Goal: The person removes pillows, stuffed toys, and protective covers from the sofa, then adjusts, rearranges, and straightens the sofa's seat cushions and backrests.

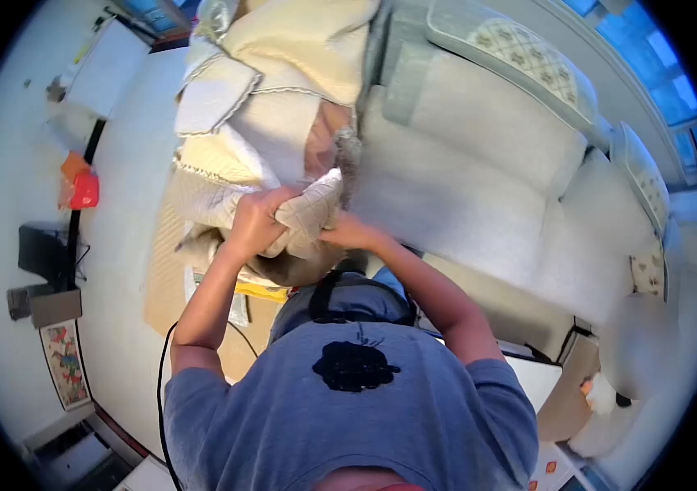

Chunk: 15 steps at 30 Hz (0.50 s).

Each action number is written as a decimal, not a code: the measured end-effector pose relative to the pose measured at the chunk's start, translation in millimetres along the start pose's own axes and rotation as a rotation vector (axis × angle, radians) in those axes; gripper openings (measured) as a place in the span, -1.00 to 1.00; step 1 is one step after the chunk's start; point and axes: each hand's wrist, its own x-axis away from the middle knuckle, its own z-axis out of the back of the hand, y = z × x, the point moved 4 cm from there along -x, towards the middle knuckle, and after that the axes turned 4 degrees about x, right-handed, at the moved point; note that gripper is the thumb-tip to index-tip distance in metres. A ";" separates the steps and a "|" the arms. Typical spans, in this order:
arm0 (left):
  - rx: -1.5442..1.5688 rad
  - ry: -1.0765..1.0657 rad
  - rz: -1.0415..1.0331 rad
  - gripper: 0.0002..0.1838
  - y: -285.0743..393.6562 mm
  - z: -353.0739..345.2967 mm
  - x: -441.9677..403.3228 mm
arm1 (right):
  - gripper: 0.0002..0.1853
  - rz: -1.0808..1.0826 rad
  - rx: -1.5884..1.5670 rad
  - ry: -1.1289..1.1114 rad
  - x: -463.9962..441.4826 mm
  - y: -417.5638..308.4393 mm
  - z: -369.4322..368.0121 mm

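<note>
A cream quilted cover (291,37) lies bunched ahead of me, its scalloped edges folded over each other. My left hand (260,219) is closed on a gathered part of this cloth, knuckles upward. Close by on the right, my right hand (350,231) grips the same bundle from the side; its fingertips are hidden behind a raised fold (311,203). Between the cover and the sofa shows a brownish-pink patch (325,139), like clear plastic over something I cannot make out. Darker beige cloth (299,266) hangs below my hands.
A pale sofa (463,155) with patterned back cushions (520,53) runs along the right. At left on the floor are a red bag (84,190), a black chair (41,254) and a cardboard box (56,308). A black cable (162,401) passes by my left arm.
</note>
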 end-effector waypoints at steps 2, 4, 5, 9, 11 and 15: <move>0.040 0.038 -0.020 -0.67 5.8 -10.3 -1.5 | -0.53 -0.149 0.243 0.085 -2.3 13.3 -4.4; 0.070 0.114 -0.018 -0.57 6.4 -13.3 -6.2 | -0.61 -0.091 -0.013 0.390 -4.6 6.4 8.8; 0.041 0.125 0.022 -0.42 -9.6 -18.0 -3.5 | -0.61 -0.104 -0.004 0.414 -6.4 2.4 17.2; -0.088 0.082 -0.039 -0.05 -5.3 -28.5 4.8 | -0.71 -0.148 -0.732 0.613 -7.6 -21.5 46.7; -0.348 0.160 -0.195 0.04 -0.9 -44.2 12.4 | -0.75 -0.097 -0.926 0.584 -11.2 -38.8 47.6; -0.708 0.293 -0.041 0.01 -25.0 -62.5 13.3 | -0.69 -0.082 -0.763 0.592 -8.5 -96.8 37.8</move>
